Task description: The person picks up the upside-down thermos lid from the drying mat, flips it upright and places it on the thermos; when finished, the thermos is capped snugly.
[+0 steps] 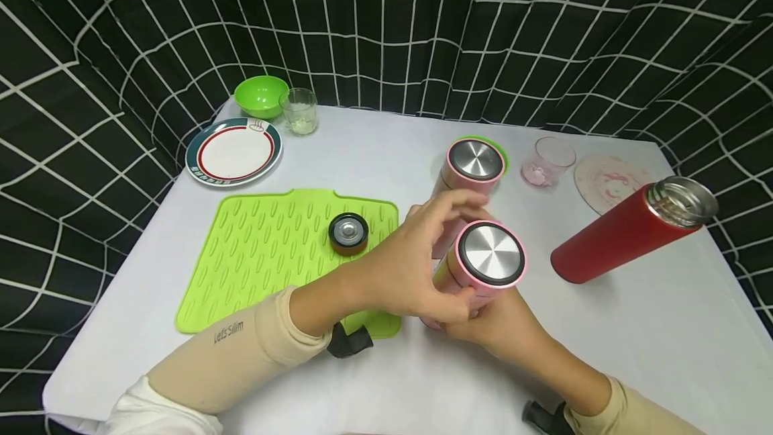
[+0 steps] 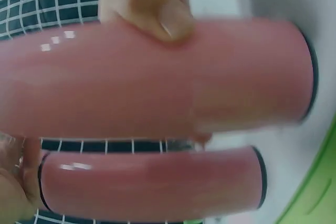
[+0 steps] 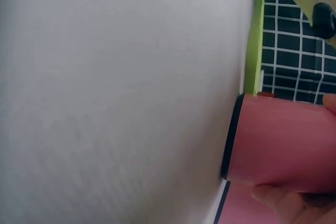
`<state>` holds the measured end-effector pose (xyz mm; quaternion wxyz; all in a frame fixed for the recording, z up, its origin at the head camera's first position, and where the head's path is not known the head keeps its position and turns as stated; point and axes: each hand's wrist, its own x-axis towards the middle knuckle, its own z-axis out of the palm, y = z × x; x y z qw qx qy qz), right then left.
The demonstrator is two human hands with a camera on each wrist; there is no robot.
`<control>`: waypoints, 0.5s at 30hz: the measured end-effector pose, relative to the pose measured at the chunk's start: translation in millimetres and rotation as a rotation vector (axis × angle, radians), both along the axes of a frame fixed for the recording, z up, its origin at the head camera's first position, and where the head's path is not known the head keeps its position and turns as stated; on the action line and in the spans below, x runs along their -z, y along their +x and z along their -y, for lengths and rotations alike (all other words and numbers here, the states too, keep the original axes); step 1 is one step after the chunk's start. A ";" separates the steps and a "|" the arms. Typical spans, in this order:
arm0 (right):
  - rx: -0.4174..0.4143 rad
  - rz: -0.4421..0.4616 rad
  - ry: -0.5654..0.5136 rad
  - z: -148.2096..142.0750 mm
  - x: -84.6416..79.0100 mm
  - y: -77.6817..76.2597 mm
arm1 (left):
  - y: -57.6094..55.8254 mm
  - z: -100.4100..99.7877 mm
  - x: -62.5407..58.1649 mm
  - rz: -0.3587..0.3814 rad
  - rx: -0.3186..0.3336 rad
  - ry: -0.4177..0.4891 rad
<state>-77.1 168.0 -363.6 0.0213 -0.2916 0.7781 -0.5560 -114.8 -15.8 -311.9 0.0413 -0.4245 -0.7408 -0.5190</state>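
Observation:
Two pink thermos flasks with brushed-metal tops stand close together mid-table. My left hand (image 1: 401,270) curls round the upper part of the nearer flask (image 1: 449,272), thumb on the near side and fingers reaching between the two. Lower down, my right hand (image 1: 507,327) grips the same flask; its thumb (image 2: 173,19) presses the pink side in the left wrist view. In the right wrist view the nearer flask's dark base rim (image 3: 232,137) is close to the tabletop; whether it touches I cannot tell. The farther flask (image 2: 152,184) stands just behind, its top (image 1: 476,159) uncovered.
A lidless red flask (image 1: 622,237) stands at right, near a pink-tinted glass (image 1: 547,161) and patterned plate (image 1: 604,183). At left are a green mat (image 1: 260,254) bearing a dark round lid (image 1: 348,232), a rimmed plate (image 1: 235,153), green bowl (image 1: 261,96) and clear glass (image 1: 300,111).

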 end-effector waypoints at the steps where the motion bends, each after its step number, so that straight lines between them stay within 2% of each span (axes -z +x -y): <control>1: 0.007 0.007 -0.006 -0.3 0.1 0.3 | 0.2 -0.5 0.1 -0.002 -0.003 -0.003; 8: 0.024 0.006 0.014 -2.0 1.2 1.1 | 0.0 -4.5 0.8 0.017 0.041 0.042; 11: 0.023 0.035 0.008 -2.8 0.9 1.3 | 0.5 -4.8 1.4 0.001 0.017 0.039; 13: 0.002 0.043 -0.010 -3.1 2.0 0.4 | -0.4 -3.9 1.0 0.034 0.020 0.054; 15: -0.033 0.048 -0.037 -3.5 4.9 -1.9 | -1.8 -2.6 0.1 0.110 0.065 0.097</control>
